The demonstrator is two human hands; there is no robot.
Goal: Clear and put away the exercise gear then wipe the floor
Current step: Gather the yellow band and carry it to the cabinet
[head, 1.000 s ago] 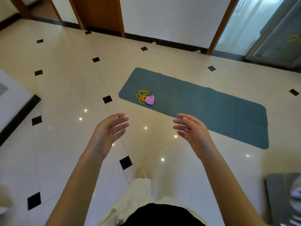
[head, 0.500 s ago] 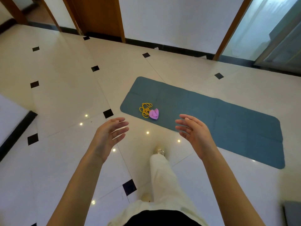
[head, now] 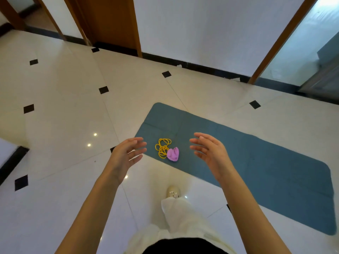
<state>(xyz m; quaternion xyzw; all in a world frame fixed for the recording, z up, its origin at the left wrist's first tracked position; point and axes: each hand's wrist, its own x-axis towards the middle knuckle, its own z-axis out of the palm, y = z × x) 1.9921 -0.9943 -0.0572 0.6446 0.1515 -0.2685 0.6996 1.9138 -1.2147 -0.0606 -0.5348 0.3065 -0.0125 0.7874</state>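
Observation:
A teal exercise mat (head: 256, 162) lies flat on the tiled floor, running from the centre toward the lower right. Near its left end sit a tangle of yellow elastic bands (head: 162, 147) and a small crumpled purple band (head: 173, 154) touching them. My left hand (head: 126, 154) hovers just left of the bands with fingers spread and relaxed, holding nothing. My right hand (head: 209, 153) hovers to their right above the mat, also with loose fingers and empty. Both palms face each other.
The glossy cream floor (head: 64, 116) has small black diamond inlays. A white wall with a dark skirting (head: 192, 65) runs behind the mat, with a wooden door (head: 110, 21) on the left and a glass door (head: 302, 43) on the right. My foot (head: 173, 191) stands by the mat's near edge.
I have stepped closer to the mat. The bands now lie between my two hands instead of ahead of them. Both hands stay empty with fingers loose.

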